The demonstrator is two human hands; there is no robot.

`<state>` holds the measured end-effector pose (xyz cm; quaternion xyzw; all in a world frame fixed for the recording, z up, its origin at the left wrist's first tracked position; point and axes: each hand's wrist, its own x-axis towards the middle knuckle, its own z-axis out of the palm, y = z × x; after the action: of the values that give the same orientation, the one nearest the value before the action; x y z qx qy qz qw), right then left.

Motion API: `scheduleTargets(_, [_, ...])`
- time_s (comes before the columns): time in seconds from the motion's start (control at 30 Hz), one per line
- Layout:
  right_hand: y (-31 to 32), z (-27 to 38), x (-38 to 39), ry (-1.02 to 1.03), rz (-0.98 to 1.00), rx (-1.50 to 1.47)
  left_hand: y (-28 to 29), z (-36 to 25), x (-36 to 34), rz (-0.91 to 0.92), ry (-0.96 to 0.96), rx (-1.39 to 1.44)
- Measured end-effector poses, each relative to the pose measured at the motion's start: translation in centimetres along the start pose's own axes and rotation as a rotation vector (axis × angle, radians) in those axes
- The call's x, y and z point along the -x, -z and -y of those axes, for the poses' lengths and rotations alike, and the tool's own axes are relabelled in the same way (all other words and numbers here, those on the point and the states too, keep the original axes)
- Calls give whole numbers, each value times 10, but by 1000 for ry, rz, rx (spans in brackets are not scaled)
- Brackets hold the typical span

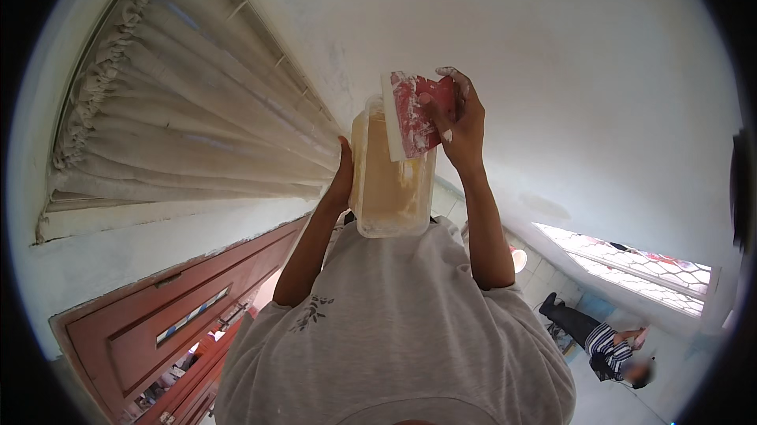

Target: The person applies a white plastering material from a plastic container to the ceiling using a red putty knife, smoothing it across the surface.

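Observation:
My left hand (342,178) grips the left side of a rectangular, see-through plastic container (392,218), held up in front of my chest. Pale smears coat its inside walls. In my right hand (467,127) is a flat red putty scraper (412,117) with a white blade edge on its left, blotched with white paste. The scraper is over the container's right rim and hides part of the opening; whether the two touch I cannot tell. White paste also marks the fingers and thumb of that hand.
A pale gathered curtain (189,109) covers a window at left, above a reddish-brown door (118,338). Ahead and to the right stretches a whitish wall (568,70). A grilled window (631,267) and another person in a striped top (605,344) are at lower right.

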<state>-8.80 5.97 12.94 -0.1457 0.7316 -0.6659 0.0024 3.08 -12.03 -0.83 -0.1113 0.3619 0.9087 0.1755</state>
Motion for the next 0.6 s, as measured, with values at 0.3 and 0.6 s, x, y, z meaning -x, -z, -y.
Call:
scheduleTargets(0.3, [-1,-3,-20,107,-99,63,-2,14,3,-40,30,-2])
scheduleTargets(0.6, [-8,2,-30,105,-164,2,-6,8,9,-28,28,4])
